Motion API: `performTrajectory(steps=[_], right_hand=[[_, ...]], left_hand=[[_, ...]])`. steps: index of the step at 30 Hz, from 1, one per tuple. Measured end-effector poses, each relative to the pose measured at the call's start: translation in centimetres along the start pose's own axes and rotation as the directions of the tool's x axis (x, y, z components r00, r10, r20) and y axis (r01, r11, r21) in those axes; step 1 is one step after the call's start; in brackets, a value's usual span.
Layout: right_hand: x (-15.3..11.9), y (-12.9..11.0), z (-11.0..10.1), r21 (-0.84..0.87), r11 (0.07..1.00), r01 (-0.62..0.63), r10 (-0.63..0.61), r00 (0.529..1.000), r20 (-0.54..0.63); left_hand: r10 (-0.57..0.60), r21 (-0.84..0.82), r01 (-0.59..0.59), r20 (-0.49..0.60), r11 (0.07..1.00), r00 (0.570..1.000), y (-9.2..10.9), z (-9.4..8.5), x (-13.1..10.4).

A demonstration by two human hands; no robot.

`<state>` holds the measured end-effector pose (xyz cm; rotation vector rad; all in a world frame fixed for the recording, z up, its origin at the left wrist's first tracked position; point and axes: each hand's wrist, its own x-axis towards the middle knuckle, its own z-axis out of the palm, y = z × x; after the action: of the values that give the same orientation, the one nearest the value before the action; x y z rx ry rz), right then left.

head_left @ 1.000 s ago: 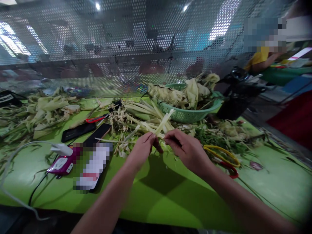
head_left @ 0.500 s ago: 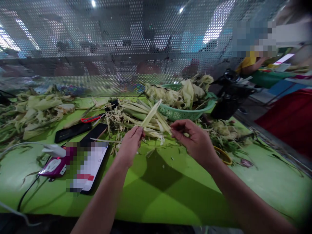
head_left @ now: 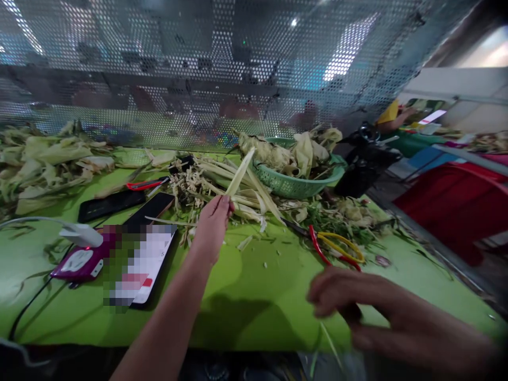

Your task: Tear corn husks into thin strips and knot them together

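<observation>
Pinched upright in my left hand (head_left: 214,219) is a pale strip of corn husk (head_left: 241,174), its pointed tip angled up and away. My right hand (head_left: 369,304), blurred by motion, hovers above the table's near right edge with thumb and fingers apart and nothing visible between them. Below it, thin green strips (head_left: 329,338) hang at the table's edge. Beyond the right hand lie scissors (head_left: 317,238) with red and yellow handles. More husk strips (head_left: 222,180) are heaped behind my left hand.
A green basket (head_left: 296,185) of husks stands at the back. Husks (head_left: 51,159) are piled at far left. Phones (head_left: 148,211), a red-handled cutter (head_left: 145,184) and a purple power strip (head_left: 81,262) with cables lie at left. A red chair (head_left: 452,206) stands beyond the table; perforated metal sheeting (head_left: 178,79) rises behind it.
My right hand has moved away from the husk, down and right towards the table edge, its fingers spreading. The scissors are now uncovered. My left hand keeps its strip.
</observation>
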<state>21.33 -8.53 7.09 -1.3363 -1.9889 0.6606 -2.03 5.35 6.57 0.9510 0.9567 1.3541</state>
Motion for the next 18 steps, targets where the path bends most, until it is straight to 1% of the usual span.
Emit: performTrajectory(steps=[3, 6, 8, 9, 10, 11, 13, 14, 16, 18], right_hand=[[3.5, -0.2, 2.2, -0.15, 0.986, 0.073, -0.056, 0.992, 0.115], [7.3, 0.3, 4.8, -0.275, 0.947, 0.168, -0.101, 0.965, 0.243], [8.3, 0.8, 6.3, -0.342, 0.911, 0.231, -0.108, 0.933, 0.342], [8.2, 1.0, 6.9, -0.367, 0.894, 0.257, -0.104, 0.916, 0.387], [7.8, 1.2, 7.2, -0.388, 0.884, 0.26, -0.087, 0.908, 0.41], [6.9, 1.3, 7.4, -0.41, 0.878, 0.247, -0.066, 0.911, 0.408], [4.2, 1.4, 7.0, -0.42, 0.876, 0.235, -0.042, 0.907, 0.419], [2.5, 1.4, 6.5, -0.423, 0.879, 0.219, -0.019, 0.904, 0.427], [-1.5, 1.4, 4.9, -0.421, 0.889, 0.18, 0.001, 0.918, 0.396], [-5.9, 1.5, 2.7, -0.426, 0.901, 0.088, 0.086, 0.924, 0.372]], left_hand=[[0.033, 0.003, -0.033, -0.002, 0.999, 0.999, -0.2, -0.2, 0.1], [0.061, 0.018, -0.061, 0.01, 0.998, 0.998, -0.3, -0.3, 0.3], [0.056, 0.022, -0.056, 0.002, 0.998, 0.998, -0.3, -0.4, 0.4], [0.049, 0.016, -0.049, -0.003, 0.999, 0.999, -0.3, -0.4, 0.4], [0.043, 0.004, -0.043, -0.008, 0.999, 0.999, -0.2, -0.4, 0.4], [0.04, -0.012, -0.04, -0.011, 0.999, 0.999, 0.0, -0.3, 0.3], [0.035, -0.049, -0.035, -0.003, 0.998, 0.999, 0.3, -0.2, 0.1], [0.033, -0.067, -0.033, 0.001, 0.997, 0.999, 0.5, -0.1, 0.0], [0.024, -0.098, -0.023, 0.014, 0.995, 1.0, 0.7, 0.0, -0.2], [0.016, -0.123, -0.012, 0.027, 0.992, 1.0, 0.9, 0.1, -0.5]])
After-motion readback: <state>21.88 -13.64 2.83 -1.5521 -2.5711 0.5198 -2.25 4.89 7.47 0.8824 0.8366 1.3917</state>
